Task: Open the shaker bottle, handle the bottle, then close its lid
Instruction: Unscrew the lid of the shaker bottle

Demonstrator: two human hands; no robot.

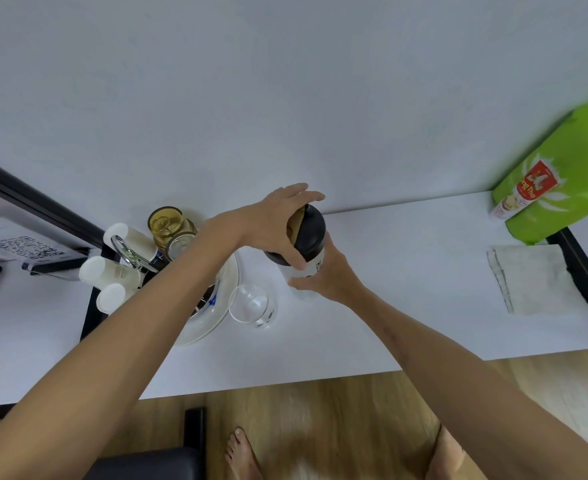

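A shaker bottle (pixel 311 268) with a pale body and a black lid (pixel 311 232) stands near the middle of the white table (pixel 406 306), close to the wall. My left hand (pixel 278 226) wraps over the lid from the left, fingers across its top and thumb on its front rim. My right hand (pixel 327 275) grips the bottle's body from the right and below. The lid sits on the bottle; most of the body is hidden by my fingers.
An empty clear glass (pixel 253 306) stands just left of the bottle, beside a white plate (pixel 212 320). Jars (pixel 167 225) and white cups (pixel 112 275) crowd the left. A folded cloth (pixel 538 278) and a green bag (pixel 569 174) lie at the right.
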